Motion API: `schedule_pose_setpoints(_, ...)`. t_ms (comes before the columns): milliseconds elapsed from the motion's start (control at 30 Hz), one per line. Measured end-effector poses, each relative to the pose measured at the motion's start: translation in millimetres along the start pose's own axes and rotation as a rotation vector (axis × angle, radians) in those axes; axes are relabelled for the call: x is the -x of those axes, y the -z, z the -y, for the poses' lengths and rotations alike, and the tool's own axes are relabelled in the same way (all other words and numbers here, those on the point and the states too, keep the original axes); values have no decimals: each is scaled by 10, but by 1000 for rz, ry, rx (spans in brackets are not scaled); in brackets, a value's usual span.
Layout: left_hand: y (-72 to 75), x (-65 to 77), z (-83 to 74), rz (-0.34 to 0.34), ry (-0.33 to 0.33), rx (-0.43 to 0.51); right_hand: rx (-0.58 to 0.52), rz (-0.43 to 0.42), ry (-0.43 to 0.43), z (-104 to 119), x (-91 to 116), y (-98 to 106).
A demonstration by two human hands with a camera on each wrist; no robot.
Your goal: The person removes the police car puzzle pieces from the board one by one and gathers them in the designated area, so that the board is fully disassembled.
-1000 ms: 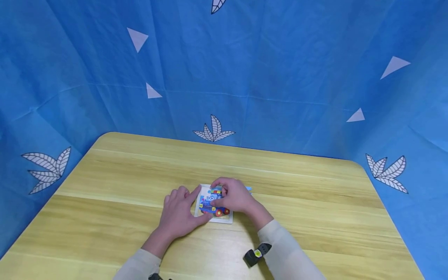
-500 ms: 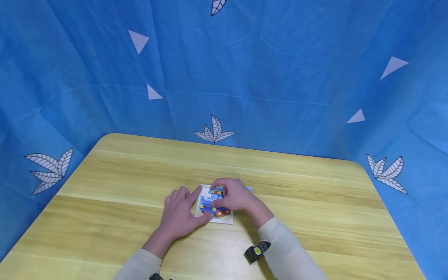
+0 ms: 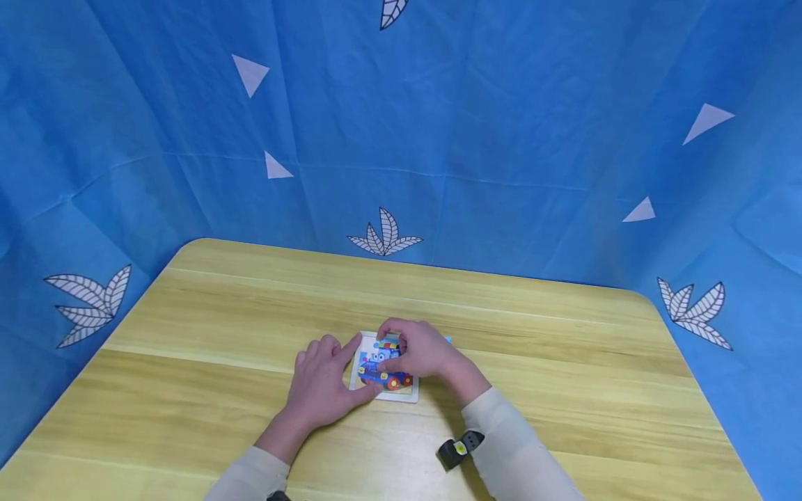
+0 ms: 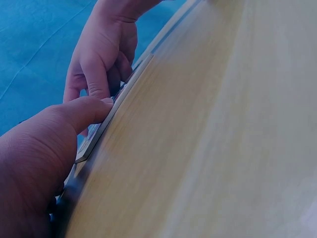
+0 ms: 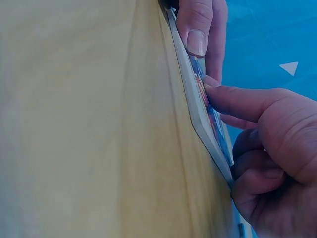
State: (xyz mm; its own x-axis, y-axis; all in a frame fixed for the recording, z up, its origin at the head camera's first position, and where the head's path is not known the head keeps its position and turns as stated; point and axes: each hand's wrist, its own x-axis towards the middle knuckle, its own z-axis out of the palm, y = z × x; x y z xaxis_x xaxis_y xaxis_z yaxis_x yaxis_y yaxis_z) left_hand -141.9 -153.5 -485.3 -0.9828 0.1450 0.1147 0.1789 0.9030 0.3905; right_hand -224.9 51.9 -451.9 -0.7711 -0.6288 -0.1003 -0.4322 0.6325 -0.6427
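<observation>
A blue curtain [image 3: 514, 132] with white leaves and triangles fills the upper part of the head view. Below it spreads the wooden table [image 3: 207, 348], pale yellow with streaks. From the bottom edge come two light sleeves [image 3: 520, 445], one at lower left of centre, one at lower right.

The left hand [image 3: 322, 383] is left of the lower centre. Its thumb and index finger stand wide apart; the index reaches the upper left corner of the picture puzzle, and the thumb rests on its near edge. The right hand [image 3: 420, 351] comes from the right, over the upper right part of the puzzle. Its thumb and bent index finger leave a narrow gap, with their tips at the picture; whether they pinch a piece, I cannot tell.

The picture puzzle [image 3: 404, 398], white-framed and showing a blue truck, lies flat on the table between the hands, just below the centre. Its left part is inside the left hand's span.

Smaller is the black wrist device [image 3: 460, 449] at the right sleeve. The smallest is a light blue bit [image 3: 447, 339], showing just beyond the right hand.
</observation>
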Motion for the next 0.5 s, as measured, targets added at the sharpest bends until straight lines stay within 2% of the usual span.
schedule_pose_setpoints(500, -8, 3, 7, -3, 3, 0, -32, -34, 20, -60, -9, -27)
